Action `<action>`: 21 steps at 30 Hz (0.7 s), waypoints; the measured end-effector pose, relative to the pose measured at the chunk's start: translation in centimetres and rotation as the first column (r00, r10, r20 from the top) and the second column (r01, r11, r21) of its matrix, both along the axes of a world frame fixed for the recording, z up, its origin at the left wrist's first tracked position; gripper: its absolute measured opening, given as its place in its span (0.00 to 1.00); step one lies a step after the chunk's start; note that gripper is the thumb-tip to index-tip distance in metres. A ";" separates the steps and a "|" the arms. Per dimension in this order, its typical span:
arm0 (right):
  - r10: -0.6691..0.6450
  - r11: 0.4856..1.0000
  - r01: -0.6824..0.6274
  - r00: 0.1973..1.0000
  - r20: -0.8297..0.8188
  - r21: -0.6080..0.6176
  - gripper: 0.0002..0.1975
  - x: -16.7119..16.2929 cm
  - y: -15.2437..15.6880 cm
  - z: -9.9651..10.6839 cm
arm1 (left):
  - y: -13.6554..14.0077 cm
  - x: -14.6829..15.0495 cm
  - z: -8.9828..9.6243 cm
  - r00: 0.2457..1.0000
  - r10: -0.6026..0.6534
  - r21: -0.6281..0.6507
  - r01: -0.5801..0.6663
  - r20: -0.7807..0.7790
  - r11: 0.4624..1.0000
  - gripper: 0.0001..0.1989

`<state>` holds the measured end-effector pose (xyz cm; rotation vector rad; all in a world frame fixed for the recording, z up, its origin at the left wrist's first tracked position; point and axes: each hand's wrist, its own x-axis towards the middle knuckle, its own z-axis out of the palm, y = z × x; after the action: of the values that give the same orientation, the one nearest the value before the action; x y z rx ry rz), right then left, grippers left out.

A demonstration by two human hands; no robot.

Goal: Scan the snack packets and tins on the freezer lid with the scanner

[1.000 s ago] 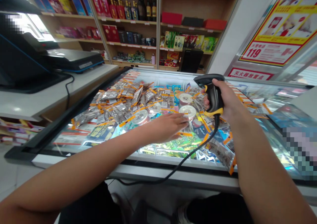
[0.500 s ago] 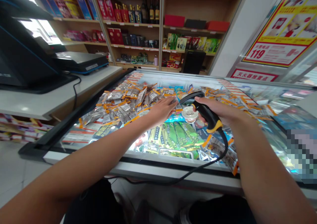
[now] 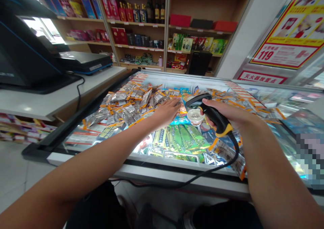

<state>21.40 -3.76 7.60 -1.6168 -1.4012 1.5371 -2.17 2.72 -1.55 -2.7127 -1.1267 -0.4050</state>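
My right hand [image 3: 225, 116] is wrapped round the handle of a black and yellow barcode scanner [image 3: 215, 119], its head pointing left toward my other hand. A black cable runs from the handle down over the freezer's front edge. Flat, with fingers stretched out, my left hand [image 3: 168, 111] lies on small clear snack packets with orange edges [image 3: 131, 112]. One packet [image 3: 181, 107] shows at its fingertips, just left of the scanner head. These packets are spread over the glass top of a chest freezer [image 3: 83, 139]. Below the glass are green ice-cream wrappers [image 3: 186, 138] and a round tub [image 3: 195, 116].
To the left, a counter [image 3: 101, 84] carries a weighing scale [image 3: 83, 61] and a dark machine [image 3: 27, 53]. More packets [image 3: 229, 154] lie at the right, near the front edge. Behind the freezer stand shelves [image 3: 141, 24] of bottles and boxes.
The view has shifted slightly. The scanner in my right hand has moved a little to the right. My left hand stays flat on the packets.
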 end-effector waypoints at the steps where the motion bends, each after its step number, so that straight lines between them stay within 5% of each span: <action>1: 0.005 1.000 -0.005 1.000 0.008 0.003 0.26 0.0 0.0 0.0 | 0.0 0.0 0.0 1.000 0.001 -0.003 -0.001 -0.002 1.000 0.22; 21: 0.000 1.000 0.001 1.000 -0.023 0.022 0.24 0.2 -0.3 0.5 | 0.0 -0.3 0.6 1.000 0.022 -0.004 -0.022 -0.009 1.000 0.24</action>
<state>21.57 -4.07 8.09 -1.5816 -1.4003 1.5301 -2.49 2.70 -0.98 -2.7008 -1.1549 -0.3877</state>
